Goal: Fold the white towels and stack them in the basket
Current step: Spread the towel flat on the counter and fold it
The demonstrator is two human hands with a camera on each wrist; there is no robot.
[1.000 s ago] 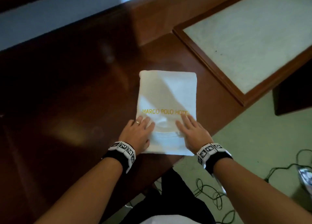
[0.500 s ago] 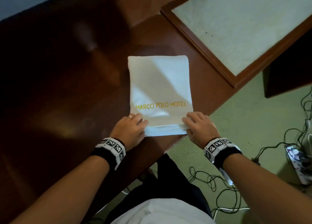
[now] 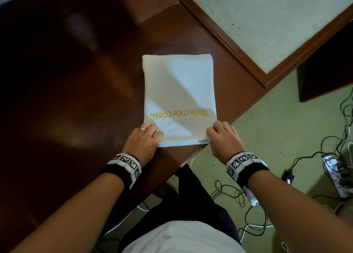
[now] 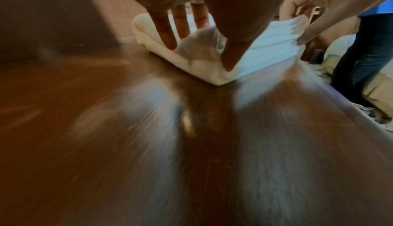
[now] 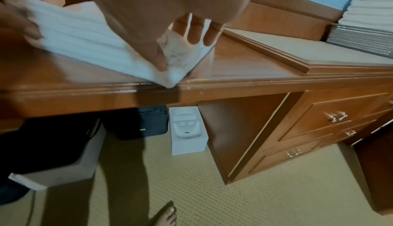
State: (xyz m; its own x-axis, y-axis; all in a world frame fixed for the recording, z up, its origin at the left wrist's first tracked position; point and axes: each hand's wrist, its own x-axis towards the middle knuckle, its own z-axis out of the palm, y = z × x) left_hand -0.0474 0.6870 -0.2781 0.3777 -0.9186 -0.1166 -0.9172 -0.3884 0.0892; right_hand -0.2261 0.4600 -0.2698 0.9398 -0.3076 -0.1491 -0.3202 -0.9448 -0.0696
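A folded white towel [image 3: 179, 92] with yellow "MARCO POLO HOTEL" lettering lies on the dark wooden desk [image 3: 66, 100], its near edge at the desk's front edge. My left hand [image 3: 147, 138] pinches the towel's near left corner [image 4: 212, 68], thumb below and fingers on top. My right hand [image 3: 219, 136] pinches the near right corner [image 5: 176, 68] the same way. In the right wrist view a grey basket [image 5: 359, 39] stands at the far right with folded white towels [image 5: 370, 6] stacked in it.
A raised wooden-framed panel [image 3: 267, 23] takes up the desk's right side. Drawers [image 5: 331, 120] sit below it. Cables [image 3: 238, 195] and a power strip [image 3: 336, 168] lie on the green carpet. A white box [image 5: 187, 132] and a black bag [image 5: 140, 122] are under the desk.
Both hands slid back from pressing flat on the towel's lettering to its near corners and now pinch them. The camera view dropped toward the desk edge.
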